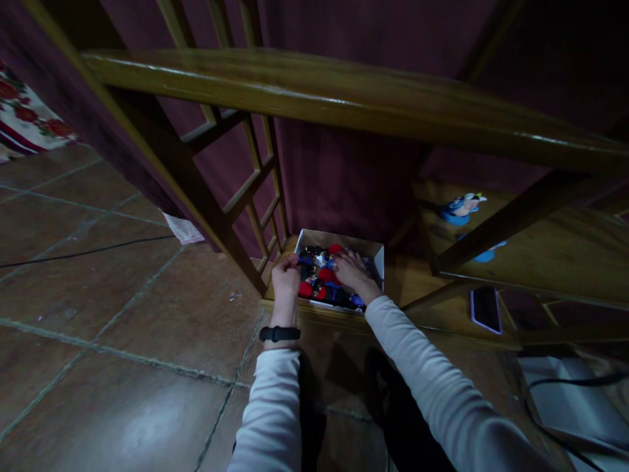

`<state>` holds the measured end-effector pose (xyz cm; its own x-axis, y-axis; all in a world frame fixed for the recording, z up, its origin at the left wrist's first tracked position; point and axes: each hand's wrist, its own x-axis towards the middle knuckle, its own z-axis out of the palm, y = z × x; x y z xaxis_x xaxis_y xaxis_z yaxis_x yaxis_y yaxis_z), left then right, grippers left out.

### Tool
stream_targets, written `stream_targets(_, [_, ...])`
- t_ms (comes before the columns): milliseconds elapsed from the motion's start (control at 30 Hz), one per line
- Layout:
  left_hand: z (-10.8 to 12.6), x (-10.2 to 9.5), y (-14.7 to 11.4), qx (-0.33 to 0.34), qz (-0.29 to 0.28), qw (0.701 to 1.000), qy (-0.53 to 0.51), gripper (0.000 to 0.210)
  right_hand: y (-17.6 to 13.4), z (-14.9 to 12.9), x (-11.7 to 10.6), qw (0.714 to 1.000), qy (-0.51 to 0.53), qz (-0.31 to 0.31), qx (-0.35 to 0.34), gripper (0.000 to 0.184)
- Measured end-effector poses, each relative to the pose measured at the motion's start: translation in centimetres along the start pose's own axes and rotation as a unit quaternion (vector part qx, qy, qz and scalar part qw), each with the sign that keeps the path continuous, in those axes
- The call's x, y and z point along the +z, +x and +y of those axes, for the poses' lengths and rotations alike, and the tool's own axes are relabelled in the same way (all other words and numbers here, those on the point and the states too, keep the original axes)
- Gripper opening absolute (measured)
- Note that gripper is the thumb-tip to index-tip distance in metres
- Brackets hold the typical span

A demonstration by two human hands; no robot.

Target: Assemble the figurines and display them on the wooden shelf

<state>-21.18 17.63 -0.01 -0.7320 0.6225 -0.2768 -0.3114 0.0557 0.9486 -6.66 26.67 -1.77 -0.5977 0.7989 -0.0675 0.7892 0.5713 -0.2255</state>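
Observation:
A white cardboard box (377, 265) on the low wooden shelf holds many small toy figures (322, 275), in red, black and blue. At the box's left edge is my left hand (285, 276), its fingers pinched together by a small dark-blue piece; what exactly they grip is too small to make out. My right hand (350, 267) reaches in from the right side of the box. Its fingers stretch down onto the figures, touching near a light-blue one, and the fingertips are partly hidden among them.
A wooden rail (314, 98) crosses above the box, and a lattice panel (253, 177) stands at its left. To the right are a blue-and-white figurine (462, 208) on a raised shelf, a phone (485, 309) and a cable (533, 413). Tiled floor (122, 354) lies left.

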Motion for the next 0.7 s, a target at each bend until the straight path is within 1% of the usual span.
stream_targets(67, [0.3,-0.1,-0.1,0.004,-0.010,1.000,-0.006,0.032,-0.1,0.6,-0.3,0.999,-0.025,-0.021,-0.005,0.046])
stream_targets(167, [0.7,0.1,-0.3,0.013,-0.019,1.000,-0.011,0.027,-0.3,1.5,-0.4,0.999,-0.034,-0.028,-0.020,0.049])
stream_targets(267, [0.9,0.4,-0.8,0.014,-0.026,1.000,-0.008,0.026,-0.3,1.5,0.0,0.999,-0.031,-0.015,-0.012,0.044])
stream_targets(367, [0.9,0.8,-1.2,0.013,-0.044,0.999,-0.006,0.026,-0.3,0.8,0.3,1.000,-0.026,0.004,0.004,0.041])
stream_targets(467, [0.8,1.1,-1.4,0.018,-0.056,0.998,-0.006,0.026,-0.8,0.2,0.3,1.000,-0.015,0.027,0.003,0.041])
stream_targets(533, [0.7,1.3,-1.5,0.022,-0.064,0.998,-0.005,0.026,-1.1,0.1,0.1,0.999,0.005,0.047,-0.014,0.039])
stream_targets(600, [0.5,1.5,-1.6,0.020,-0.078,0.997,-0.007,0.026,-1.4,0.3,-0.3,0.997,0.040,0.057,-0.035,0.032])
stream_targets(667, [0.2,1.8,-1.6,0.019,-0.090,0.996,-0.008,0.024,-1.2,0.7,-1.0,0.992,0.093,0.074,-0.034,0.024])
stream_targets(700, [0.0,2.0,-1.7,0.020,-0.093,0.995,-0.004,0.024,-1.0,1.0,-1.5,0.987,0.128,0.094,-0.020,0.020])
